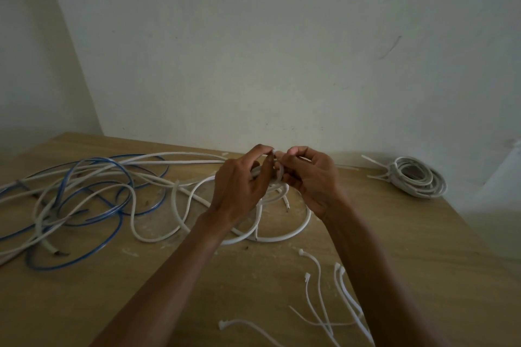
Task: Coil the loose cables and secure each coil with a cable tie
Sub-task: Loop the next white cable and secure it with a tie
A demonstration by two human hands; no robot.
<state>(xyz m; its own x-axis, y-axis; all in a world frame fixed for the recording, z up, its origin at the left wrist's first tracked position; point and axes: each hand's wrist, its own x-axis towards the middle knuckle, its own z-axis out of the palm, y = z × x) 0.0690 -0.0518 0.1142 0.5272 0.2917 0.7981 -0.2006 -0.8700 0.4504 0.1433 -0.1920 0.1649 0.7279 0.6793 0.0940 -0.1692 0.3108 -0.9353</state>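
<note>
Head view: both bare hands were raised just above the light-brown wooden table [112, 290], close together near its far edge. Left hand [239, 186] had its fingers curled, thumb and index pinching the top end of a thin white plastic cable tie [279, 170]. Right hand [313, 180] was also curled, its thumb and index pinching the same tie from the other side, fingertips of both hands nearly touching. The tie seemed to wrap a bunch of strands of the round white cable [282, 239] held between the palms; couldn't tell whether the tie was locked. The rest of that cable hung down in wide loops resting on the table under the hands and wrists. To the left lay a tangle of loose white cables [153, 240] mixed with thin blue cables [128, 177], overlapping each other and reaching the table's left edge. At far right, well apart from the hands, sat a finished grey-white cable coil [434, 186], bound with white ties whose tails [375, 162] stuck out to the left. Several spare white cable ties [318, 270] lay scattered on the near right part of the table, some crossing, partly hidden by the right forearm. Plain pale wall [253, 36] stood behind.
</note>
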